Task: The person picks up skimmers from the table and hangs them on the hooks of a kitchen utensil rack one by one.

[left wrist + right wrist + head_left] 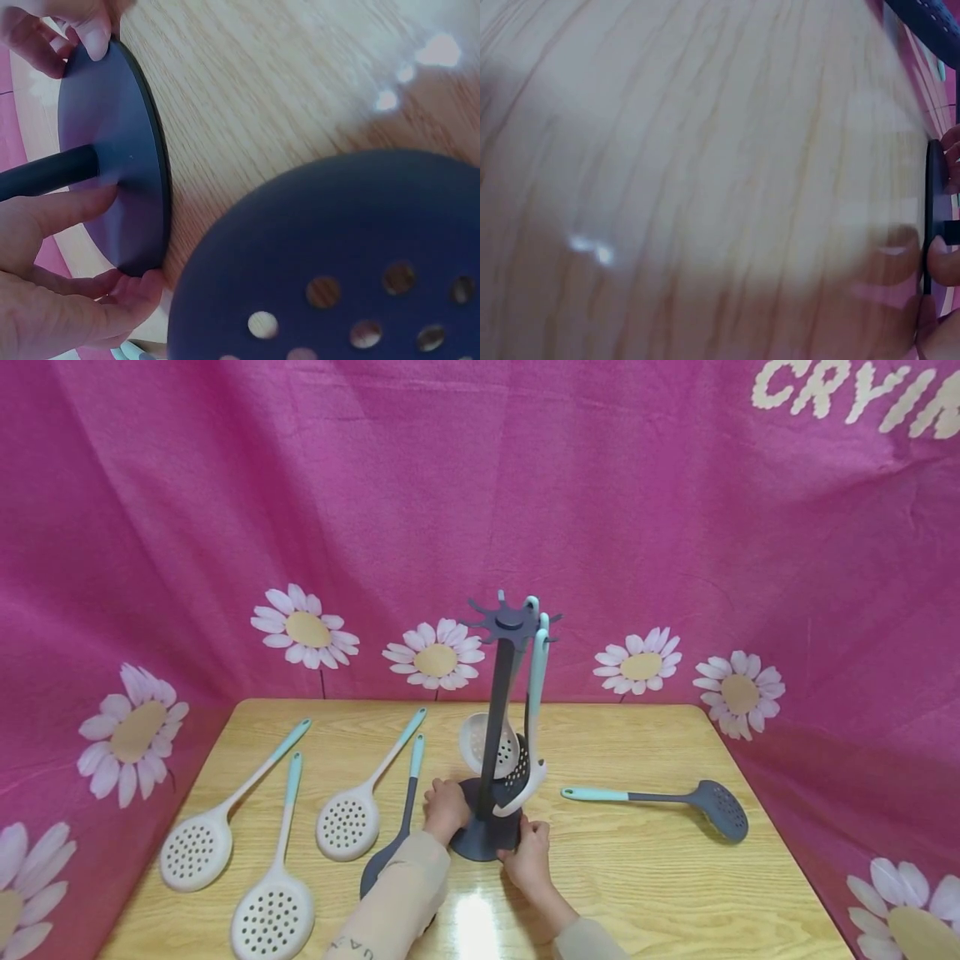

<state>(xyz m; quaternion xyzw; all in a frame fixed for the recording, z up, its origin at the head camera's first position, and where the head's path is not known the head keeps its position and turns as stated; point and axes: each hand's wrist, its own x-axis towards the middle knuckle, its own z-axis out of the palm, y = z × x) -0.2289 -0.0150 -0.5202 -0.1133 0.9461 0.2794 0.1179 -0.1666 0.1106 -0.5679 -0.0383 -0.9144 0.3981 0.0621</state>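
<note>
A dark utensil stand with a round base and a spoked top stands upright at the middle of the table. My left hand grips the base's left edge, thumb on the upper face and fingers at the rim in the left wrist view. On the opposite edge my right hand pinches the rim, its thumb on top. From the stand's right side hang a white ladle with a teal handle, a dark perforated utensil and a white perforated one.
Several white skimmers with teal handles lie on the left of the wooden table. A dark skimmer lies partly under my left sleeve. Another dark skimmer rests at the right. A pink flowered cloth hangs behind.
</note>
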